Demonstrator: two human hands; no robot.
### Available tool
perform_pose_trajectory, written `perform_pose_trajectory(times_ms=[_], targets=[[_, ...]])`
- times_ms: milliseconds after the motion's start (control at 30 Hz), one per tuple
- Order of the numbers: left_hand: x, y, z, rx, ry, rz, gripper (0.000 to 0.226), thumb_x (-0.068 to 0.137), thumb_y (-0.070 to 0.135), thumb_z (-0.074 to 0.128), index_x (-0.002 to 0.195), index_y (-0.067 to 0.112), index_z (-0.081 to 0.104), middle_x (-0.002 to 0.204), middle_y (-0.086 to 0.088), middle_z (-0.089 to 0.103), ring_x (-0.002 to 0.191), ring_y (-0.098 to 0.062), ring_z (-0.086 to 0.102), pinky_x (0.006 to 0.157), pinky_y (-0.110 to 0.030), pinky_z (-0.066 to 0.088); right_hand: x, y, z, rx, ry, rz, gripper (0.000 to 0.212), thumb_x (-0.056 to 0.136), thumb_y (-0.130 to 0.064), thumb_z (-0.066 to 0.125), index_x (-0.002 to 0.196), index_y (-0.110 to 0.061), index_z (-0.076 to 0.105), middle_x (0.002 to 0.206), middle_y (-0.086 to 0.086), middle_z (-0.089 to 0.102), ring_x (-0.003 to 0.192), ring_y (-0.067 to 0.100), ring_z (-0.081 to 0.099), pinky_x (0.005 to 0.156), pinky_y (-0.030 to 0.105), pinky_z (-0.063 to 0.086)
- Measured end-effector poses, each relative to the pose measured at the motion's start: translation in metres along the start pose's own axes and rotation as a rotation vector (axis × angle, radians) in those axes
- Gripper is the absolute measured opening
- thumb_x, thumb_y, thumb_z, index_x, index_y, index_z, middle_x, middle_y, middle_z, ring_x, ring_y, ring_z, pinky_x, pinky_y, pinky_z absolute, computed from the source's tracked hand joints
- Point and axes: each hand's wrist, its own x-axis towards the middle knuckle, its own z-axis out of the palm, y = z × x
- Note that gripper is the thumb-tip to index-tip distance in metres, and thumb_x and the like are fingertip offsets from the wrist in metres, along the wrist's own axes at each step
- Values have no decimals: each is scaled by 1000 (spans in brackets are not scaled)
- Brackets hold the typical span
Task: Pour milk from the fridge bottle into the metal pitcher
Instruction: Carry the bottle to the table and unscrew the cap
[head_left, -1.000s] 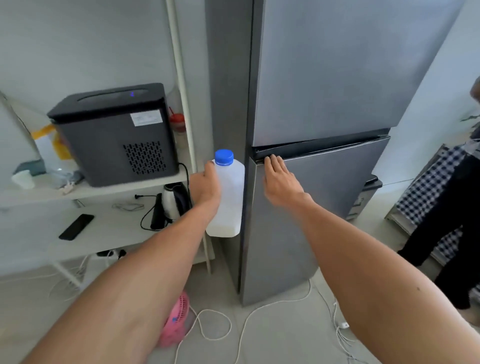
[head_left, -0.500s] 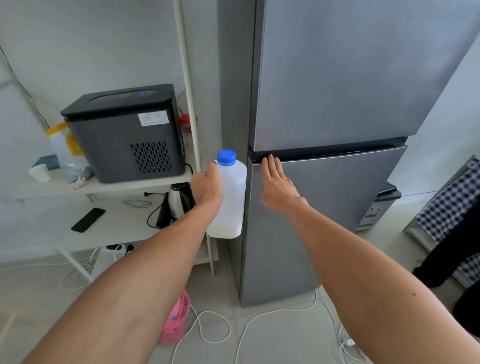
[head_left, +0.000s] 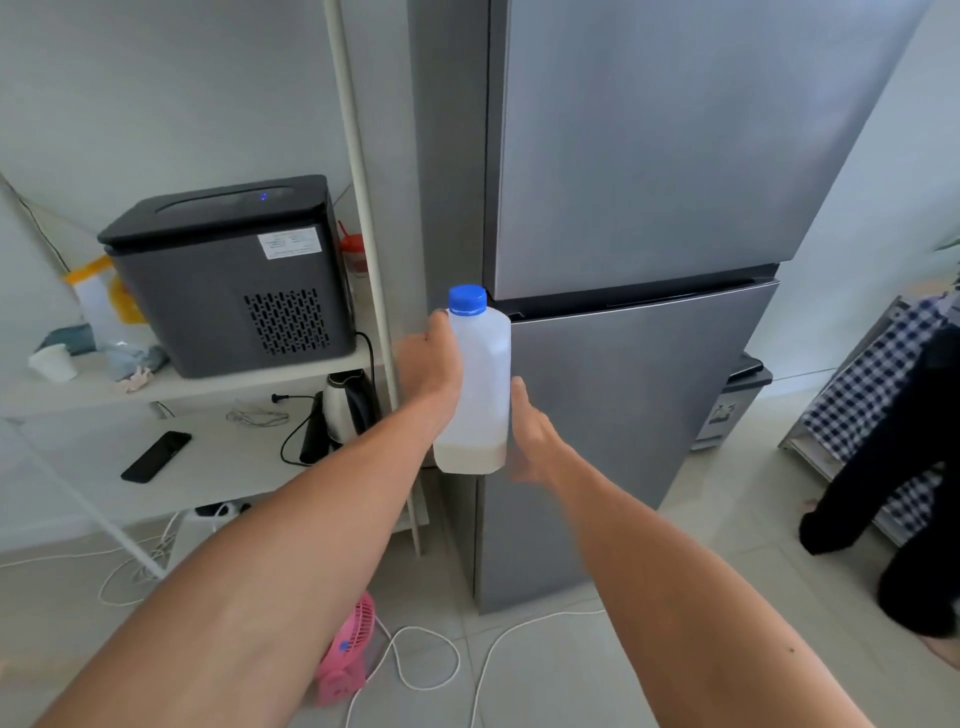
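1. Fingers of my left hand (head_left: 428, 371) wrap round the milk bottle (head_left: 475, 384) and hold it upright in the air, in front of the fridge (head_left: 639, 364).
2. My right hand (head_left: 532, 441) is just to the right of the bottle, low down near its bottom. Its fingers look loose and hold nothing. I cannot tell if it touches the bottle.
3. I see a blue cap (head_left: 467, 300) on top of the bottle. It is on.
4. Only a little milk sits at the bottom of the bottle. The rest of it looks see-through and white.
5. The fridge is tall and grey, with two doors. Both doors are closed.
6. To the left of the fridge stands a white shelf (head_left: 208, 382). A big black machine (head_left: 228, 275) sits on its upper board, with a small blue light on top.
7. On the lower board I see a kettle (head_left: 345, 408) and a black phone (head_left: 156, 456), well apart from each other.
8. A white paper cup (head_left: 52, 362) sits on the upper board, far to the left.
9. On the floor lies a pink fan (head_left: 345, 652), under my left arm. White cables (head_left: 415, 665) curl beside it.
10. Far to the right, checked cloth (head_left: 878, 384) hangs by a person in dark clothes (head_left: 904, 467).
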Motion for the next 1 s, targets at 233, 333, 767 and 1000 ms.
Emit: perform_pose_trajectory(times_ms=[233, 333, 767, 1000], targets=[[-8, -1, 12, -25, -127, 18, 42, 78, 47, 52, 57, 18, 32, 60, -5, 38, 56, -22, 33, 55, -34, 30, -17, 13, -7, 332, -2, 7, 62, 99, -74, 31, 117, -27, 67, 107, 6, 76, 96, 30, 73, 84, 50, 61], [-14, -4, 21, -21, -198, 21, 46, 74, 50, 53, 52, 17, 30, 54, -1, 39, 54, -23, 35, 56, -34, 32, -18, 23, -11, 392, 86, 4, 67, 95, -77, 32, 122, -27, 68, 111, 6, 77, 98, 31, 74, 78, 49, 63], [-111, -24, 83, 35, -628, 117, 50, 81, 51, 49, 50, 13, 42, 56, -7, 50, 56, -23, 47, 56, -35, 38, -106, 91, -78, 568, 461, -21, 73, 93, -81, 31, 121, -23, 66, 116, 8, 73, 97, 30, 73, 61, 39, 62], [-209, -25, 104, 13, -892, 124, 45, 76, 49, 52, 53, 12, 44, 54, -7, 46, 56, -21, 44, 56, -39, 39, -181, 146, -120, 674, 656, -46, 71, 94, -82, 29, 117, -26, 66, 109, 6, 73, 100, 28, 71, 80, 44, 61]])
